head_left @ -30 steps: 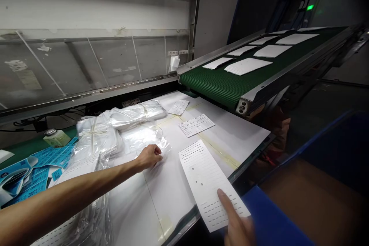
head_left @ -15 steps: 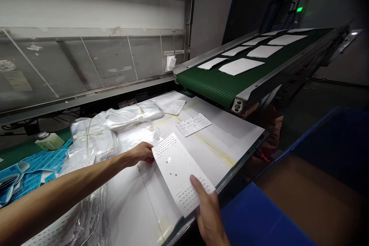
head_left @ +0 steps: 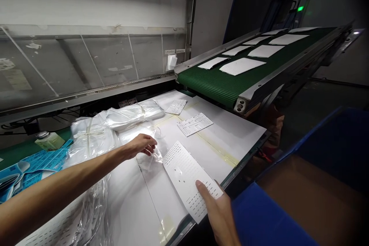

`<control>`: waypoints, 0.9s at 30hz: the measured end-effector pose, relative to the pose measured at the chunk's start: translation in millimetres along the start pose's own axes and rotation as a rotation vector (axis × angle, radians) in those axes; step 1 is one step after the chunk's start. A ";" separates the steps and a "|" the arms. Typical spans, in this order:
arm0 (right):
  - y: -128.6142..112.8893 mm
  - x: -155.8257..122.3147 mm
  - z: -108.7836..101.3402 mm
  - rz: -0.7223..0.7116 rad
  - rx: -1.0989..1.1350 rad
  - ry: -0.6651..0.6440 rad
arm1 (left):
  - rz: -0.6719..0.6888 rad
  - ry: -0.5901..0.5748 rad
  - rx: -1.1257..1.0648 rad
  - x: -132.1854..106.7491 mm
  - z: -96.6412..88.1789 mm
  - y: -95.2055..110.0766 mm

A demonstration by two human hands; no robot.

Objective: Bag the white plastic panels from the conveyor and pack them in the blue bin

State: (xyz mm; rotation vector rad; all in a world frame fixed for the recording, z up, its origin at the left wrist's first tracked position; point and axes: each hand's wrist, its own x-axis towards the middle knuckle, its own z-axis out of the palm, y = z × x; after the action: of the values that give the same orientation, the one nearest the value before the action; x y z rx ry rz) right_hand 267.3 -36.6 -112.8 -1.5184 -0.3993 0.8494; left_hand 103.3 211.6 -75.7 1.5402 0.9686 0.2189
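My right hand [head_left: 216,203] grips the near end of a white slotted panel [head_left: 190,180], its thumb on top and its fingers hidden beneath. Rows of small slots and a few holes mark the panel, which is tilted over the table's front edge. To the left of it, my left hand [head_left: 145,145] has its fingers curled at the edge of a clear plastic bag [head_left: 155,155], which it appears to pinch. Behind that hand lie bundles of clear bags [head_left: 134,114], tied with string. Two smaller white panels [head_left: 195,124] rest on the white table top [head_left: 227,123].
A green conveyor belt [head_left: 207,84] carries several white panels up to the right. Blue printed sheets [head_left: 43,161] and a small bottle [head_left: 49,140] are at left. Bagged slotted panels [head_left: 66,219] lie at the near left. A blue-walled box [head_left: 268,215] stands at the lower right.
My left hand has let go of the panel's far corner and is now at the edge of a clear bag. My right hand has shifted the panel slightly right and toward me.
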 end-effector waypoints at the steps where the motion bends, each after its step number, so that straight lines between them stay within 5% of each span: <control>1: -0.8 -0.3 0.2 -0.001 -0.002 0.003 | 0.016 0.006 0.012 -0.4 -2.9 3.6; 10: -13.0 -26.8 16.0 -0.061 0.074 0.152 | 0.094 0.020 0.199 1.6 4.6 9.1; 17: -3.5 -30.0 54.8 0.058 0.059 -0.120 | 0.152 0.132 0.403 -4.5 5.5 12.2; 27: -16.7 3.3 59.1 0.131 0.135 -0.230 | 0.319 0.224 0.752 -17.9 6.5 6.7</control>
State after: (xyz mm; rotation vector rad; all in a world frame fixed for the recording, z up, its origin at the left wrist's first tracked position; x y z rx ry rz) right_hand 231.5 9.7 -93.9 -1.3369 -0.4041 1.1377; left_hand 99.1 195.3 -64.4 2.4068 1.0333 0.2715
